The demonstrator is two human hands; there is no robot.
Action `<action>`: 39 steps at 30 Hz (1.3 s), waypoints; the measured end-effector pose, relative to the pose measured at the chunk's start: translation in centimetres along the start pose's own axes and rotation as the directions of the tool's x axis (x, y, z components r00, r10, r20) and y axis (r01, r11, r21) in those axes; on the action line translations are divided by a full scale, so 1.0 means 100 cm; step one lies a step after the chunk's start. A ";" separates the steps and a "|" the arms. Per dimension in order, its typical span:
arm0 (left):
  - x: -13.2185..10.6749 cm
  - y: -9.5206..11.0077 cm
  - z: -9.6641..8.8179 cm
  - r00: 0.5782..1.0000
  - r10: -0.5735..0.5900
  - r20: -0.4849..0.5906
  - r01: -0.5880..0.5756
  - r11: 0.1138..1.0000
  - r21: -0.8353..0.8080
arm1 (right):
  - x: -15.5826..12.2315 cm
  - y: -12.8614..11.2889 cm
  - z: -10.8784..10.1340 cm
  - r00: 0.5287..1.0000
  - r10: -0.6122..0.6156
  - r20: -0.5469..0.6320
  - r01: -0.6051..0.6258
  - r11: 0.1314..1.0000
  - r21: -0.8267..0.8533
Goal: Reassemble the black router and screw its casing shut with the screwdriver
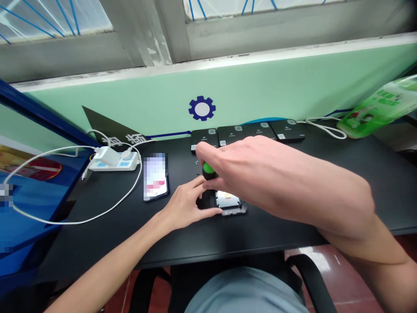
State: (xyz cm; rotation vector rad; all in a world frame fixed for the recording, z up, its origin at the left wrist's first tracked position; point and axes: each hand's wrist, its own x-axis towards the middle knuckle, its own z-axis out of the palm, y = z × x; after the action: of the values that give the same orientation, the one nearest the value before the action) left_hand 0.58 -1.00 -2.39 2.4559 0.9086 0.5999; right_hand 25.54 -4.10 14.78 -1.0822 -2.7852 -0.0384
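Note:
My right hand is closed around a screwdriver with a green and black handle. It reaches across an opened phone lying on the black table, and the screwdriver's tip is hidden. The phone shows a silver inner plate with a small yellow patch and a dark frame; its far part is covered by my hands. My left hand grips the phone from the left, thumb at its near edge and fingers by its far side. Small screws lie on the table just beyond my fingers.
A phone with a lit screen lies left of my hands. Several black boxes line the green wall panel. A white power strip with a looping white cable stands at the left. A green and white bag is at the right.

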 end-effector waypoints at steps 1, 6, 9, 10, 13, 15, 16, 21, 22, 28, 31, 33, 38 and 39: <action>0.000 0.000 0.000 1.000 -0.005 0.007 0.005 1.000 -0.002 | 0.001 -0.001 0.000 1.000 -0.003 0.001 0.003 1.000 0.004; -0.001 -0.001 0.000 1.000 0.000 -0.007 0.001 1.000 0.003 | 0.001 0.000 -0.001 1.000 0.005 0.010 -0.005 1.000 0.013; -0.001 -0.001 0.001 1.000 0.003 -0.015 -0.003 1.000 -0.001 | 0.000 0.000 -0.001 1.000 0.012 0.028 -0.013 1.000 0.022; -0.001 -0.001 0.001 1.000 0.006 -0.013 -0.006 1.000 0.000 | 0.000 0.000 -0.001 1.000 0.012 0.029 -0.013 1.000 0.023; 0.000 0.000 0.001 1.000 0.012 -0.010 -0.012 1.000 0.004 | 0.000 0.000 -0.001 1.000 0.008 0.022 -0.008 1.000 0.015; 0.000 0.000 0.001 1.000 0.011 -0.013 -0.011 1.000 0.001 | 0.000 0.000 0.000 1.000 0.011 0.012 -0.011 1.000 -0.004; 0.000 0.000 0.001 1.000 0.011 -0.017 -0.011 1.000 -0.002 | 0.000 0.000 0.000 1.000 0.015 0.006 -0.015 1.000 -0.018; -0.001 -0.001 0.001 0.999 0.026 -0.029 -0.027 1.000 -0.013 | -0.002 0.002 0.005 0.999 0.016 -0.034 -0.018 0.997 -0.080; -0.001 -0.001 0.001 0.999 0.024 -0.029 -0.024 1.000 -0.013 | -0.002 0.003 0.006 0.999 0.011 -0.042 -0.015 0.997 -0.080; -0.001 -0.001 -0.001 0.999 0.024 -0.026 -0.024 1.000 -0.010 | -0.003 0.006 0.002 0.999 -0.012 -0.035 0.013 1.000 0.029; -0.001 0.000 -0.001 0.999 0.027 -0.033 -0.028 1.000 -0.011 | -0.005 0.009 -0.006 0.999 -0.023 0.039 0.018 0.991 0.134; -0.001 0.000 -0.002 0.999 0.022 -0.029 -0.023 1.000 -0.006 | -0.007 0.010 -0.011 0.998 -0.041 0.041 0.034 0.986 0.161; 0.000 0.000 -0.002 1.000 0.010 -0.027 -0.011 1.000 -0.013 | -0.010 0.009 -0.012 0.999 -0.046 0.020 0.042 0.986 0.161; 0.000 0.000 -0.002 1.000 0.011 -0.028 -0.011 1.000 -0.017 | -0.009 0.009 -0.011 0.999 -0.035 0.026 0.031 0.987 0.158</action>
State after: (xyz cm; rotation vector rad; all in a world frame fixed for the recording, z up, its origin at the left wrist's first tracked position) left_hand 0.48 -1.01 -2.26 2.4444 0.8976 0.6442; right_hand 26.98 -4.16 15.72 -1.0058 -2.7757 0.1922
